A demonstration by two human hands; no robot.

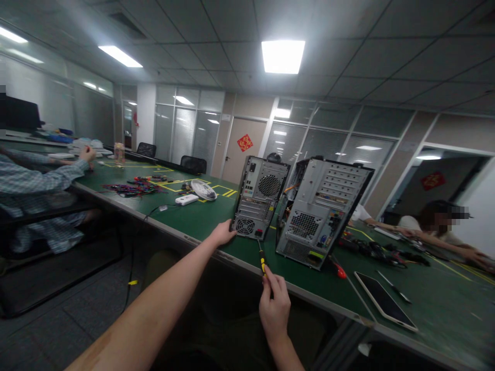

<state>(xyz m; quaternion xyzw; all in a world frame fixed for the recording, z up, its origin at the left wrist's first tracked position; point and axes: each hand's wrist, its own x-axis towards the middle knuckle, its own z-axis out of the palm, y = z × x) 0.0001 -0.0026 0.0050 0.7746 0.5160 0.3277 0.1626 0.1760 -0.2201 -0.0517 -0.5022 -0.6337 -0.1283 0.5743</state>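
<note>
A computer case (255,203) stands upright near the table edge, its rear panel with fan grilles and ports facing me. My left hand (223,233) grips its lower left edge; some of the fingers are hidden behind the side. In my right hand (274,301) is a screwdriver (263,262) with a yellow and black handle, closed between thumb and fingers. Its shaft points up to the bottom edge of the rear panel, by the lower right corner. Whether the tip sits on a screw is too small to tell. A second, larger computer case (309,237) stands just to the right.
On the green table (209,221) to the left lie bundled cables (133,188), a white power strip (186,199) and a white oval object (203,189). Rightward are a red-handled tool (340,270), a phone (384,301), a pen-like tool (393,286) and black cables (381,251). People sit on both sides.
</note>
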